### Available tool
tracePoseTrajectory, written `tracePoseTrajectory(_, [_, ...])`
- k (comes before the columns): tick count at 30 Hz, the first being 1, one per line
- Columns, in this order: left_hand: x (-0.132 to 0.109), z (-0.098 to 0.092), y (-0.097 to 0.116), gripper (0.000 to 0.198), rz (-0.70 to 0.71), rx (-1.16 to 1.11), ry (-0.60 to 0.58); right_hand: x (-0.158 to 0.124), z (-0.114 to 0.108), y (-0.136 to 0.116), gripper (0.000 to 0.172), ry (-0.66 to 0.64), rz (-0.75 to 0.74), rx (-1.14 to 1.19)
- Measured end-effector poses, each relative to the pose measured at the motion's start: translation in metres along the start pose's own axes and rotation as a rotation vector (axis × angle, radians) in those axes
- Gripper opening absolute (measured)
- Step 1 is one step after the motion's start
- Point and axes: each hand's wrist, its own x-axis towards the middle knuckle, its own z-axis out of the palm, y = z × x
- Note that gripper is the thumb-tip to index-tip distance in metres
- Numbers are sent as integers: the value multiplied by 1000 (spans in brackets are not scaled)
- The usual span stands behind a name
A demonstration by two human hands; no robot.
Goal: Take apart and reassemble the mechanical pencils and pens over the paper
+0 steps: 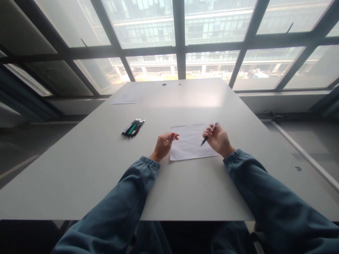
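Observation:
My right hand point(218, 140) is closed around a black pen point(205, 140) with a light upper end, its tip pointing down and to the left over a white sheet of paper point(186, 143). The paper lies flat on the white table point(196, 190), and my right hand covers part of its right side. At the sheet's left edge, my left hand point(164, 144) is loosely curled, its fingers a little apart and no object visible in them. Whether that hand touches the paper I cannot tell. Further left lies a bundle of several dark pens point(132, 128), one with a green part.
More white paper point(124, 95) lies at the table's far left corner. A dark round fitting point(164, 84) is set near the far edge. Large framed windows point(180, 38) stand behind the table, and a small dark mark point(298, 168) shows at the right.

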Motion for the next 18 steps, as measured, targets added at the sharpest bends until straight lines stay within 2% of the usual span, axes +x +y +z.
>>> tracePoseTrajectory(2, [1, -1, -3, 56, -38, 21, 26, -2, -1, -5, 44, -34, 16, 82])
tracePoseTrajectory(5, [1, -2, -5, 57, -80, 34, 50, -5, -1, -10, 48, -74, 43, 210])
tracePoseTrajectory(9, [1, -2, -5, 57, -105, 40, 51, -7, -1, -12, 45, -89, 56, 274])
tracePoseTrajectory(15, [1, -2, -7, 56, -122, 66, 35, -7, -1, -11, 39, -96, 55, 246])
tracePoseTrajectory(18, [2, -1, -10, 47, -122, 100, 2, -5, -2, -11, 36, -82, 39, 239])
